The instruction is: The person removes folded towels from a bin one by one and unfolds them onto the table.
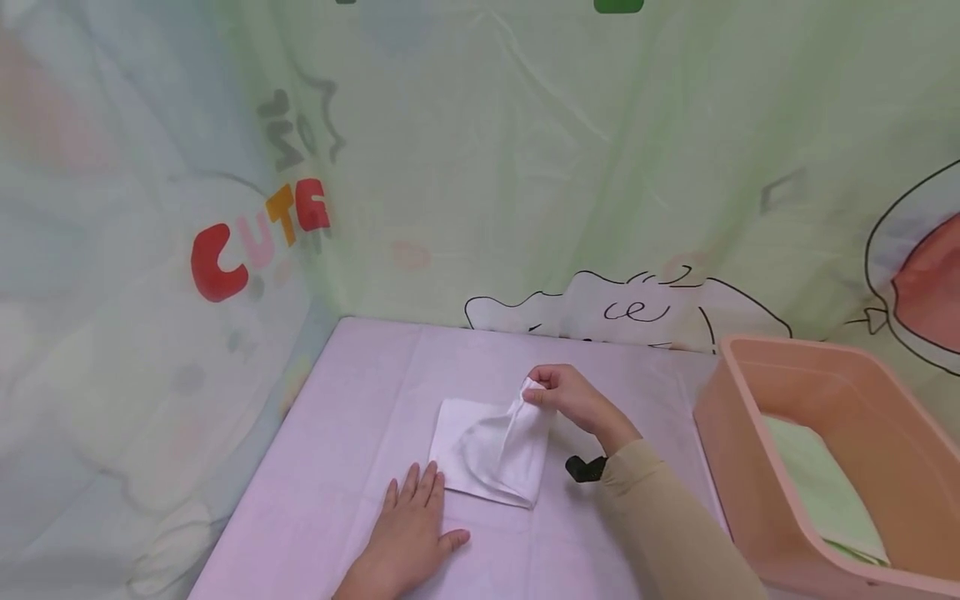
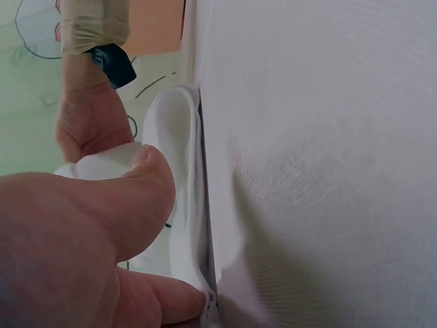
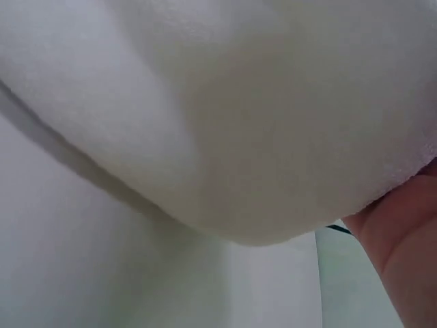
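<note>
On backdrop, "CUTE" lettering; right grip pinches white cloth.

Head view looks forward and down; close wrist views share the white cloth.

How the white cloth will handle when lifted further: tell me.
The white cloth is probably floppy: the part raised by the right hand droops in soft curves. It is likely light, since one pinch holds that part up. Its fuzzy surface in the right wrist view suggests it may not be slippery.
</note>
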A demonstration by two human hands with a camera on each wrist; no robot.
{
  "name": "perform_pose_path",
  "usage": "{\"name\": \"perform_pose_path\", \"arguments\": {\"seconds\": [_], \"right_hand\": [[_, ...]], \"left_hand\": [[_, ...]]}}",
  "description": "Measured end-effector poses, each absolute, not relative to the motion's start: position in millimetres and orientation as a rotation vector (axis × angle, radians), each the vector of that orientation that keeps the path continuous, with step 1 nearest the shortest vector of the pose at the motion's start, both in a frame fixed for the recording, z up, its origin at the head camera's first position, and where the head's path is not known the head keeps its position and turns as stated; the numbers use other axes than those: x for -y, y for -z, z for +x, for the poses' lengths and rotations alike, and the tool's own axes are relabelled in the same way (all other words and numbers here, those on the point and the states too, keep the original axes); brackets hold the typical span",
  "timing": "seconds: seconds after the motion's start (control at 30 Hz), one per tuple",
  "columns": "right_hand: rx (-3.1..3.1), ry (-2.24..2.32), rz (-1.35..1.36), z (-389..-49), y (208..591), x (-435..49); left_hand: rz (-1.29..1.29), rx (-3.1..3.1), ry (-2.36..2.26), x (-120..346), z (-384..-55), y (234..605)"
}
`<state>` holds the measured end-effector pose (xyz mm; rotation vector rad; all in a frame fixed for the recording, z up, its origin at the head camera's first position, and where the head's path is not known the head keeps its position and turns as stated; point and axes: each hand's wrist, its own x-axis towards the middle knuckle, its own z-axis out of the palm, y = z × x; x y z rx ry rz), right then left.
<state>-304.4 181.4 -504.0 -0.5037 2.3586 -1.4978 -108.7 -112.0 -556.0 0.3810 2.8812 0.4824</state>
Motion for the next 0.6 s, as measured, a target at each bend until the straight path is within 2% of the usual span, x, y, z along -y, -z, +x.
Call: {"name": "perform_pose_path", "arguments": {"seconds": [0.6], "right_hand": [[-2.33, 1.532, -0.432, -291, 513, -229]], "left_hand": [[0.344, -2.872, -0.437, 107, -109, 556]]}}
